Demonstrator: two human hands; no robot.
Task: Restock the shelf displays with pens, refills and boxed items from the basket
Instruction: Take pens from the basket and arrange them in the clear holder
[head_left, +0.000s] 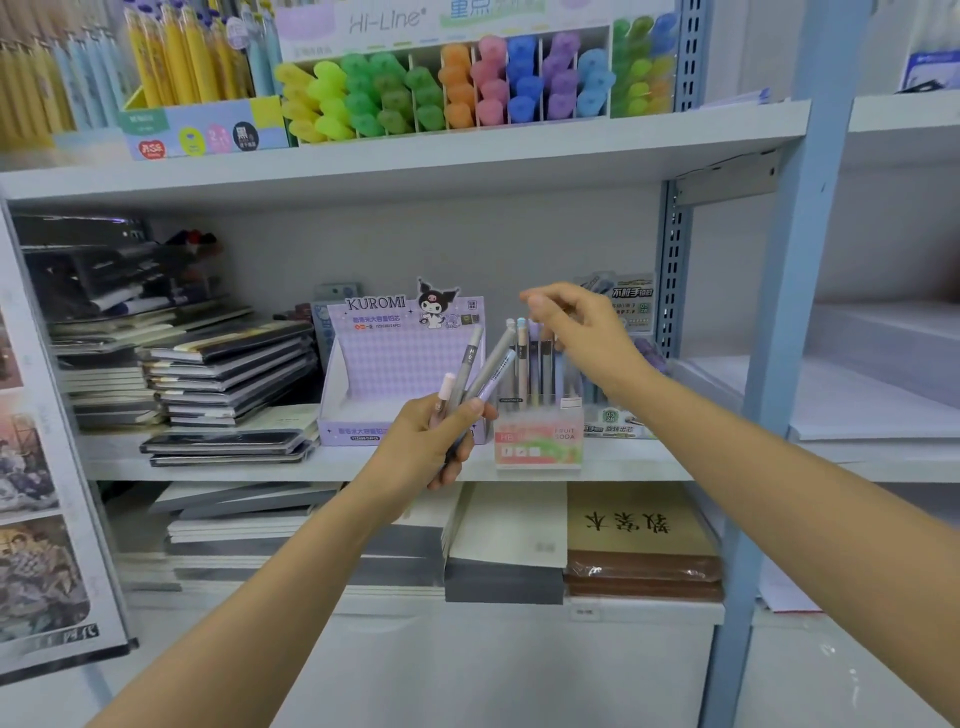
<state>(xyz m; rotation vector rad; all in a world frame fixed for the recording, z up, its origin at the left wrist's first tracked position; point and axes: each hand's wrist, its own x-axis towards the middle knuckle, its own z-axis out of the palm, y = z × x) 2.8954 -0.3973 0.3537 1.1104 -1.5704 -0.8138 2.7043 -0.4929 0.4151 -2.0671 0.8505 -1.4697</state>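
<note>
Pens (478, 374), gripped by left hand (436, 441), slant up-right toward display box (537, 441) at shelf (260, 462) front edge; nearer right hand (582, 332) hovers above it, its hold indeterminable.

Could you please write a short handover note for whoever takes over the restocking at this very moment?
Left hand: grips four held pens, fanned out, tops up.
Right hand: over the standing pens in the clear Fruit Soda box; unclear whether it pinches one.
Done: several pens already stand in that box.
Left: slot in the held pens. The Kuromi box beside it looks empty. The basket is out of view.
</note>
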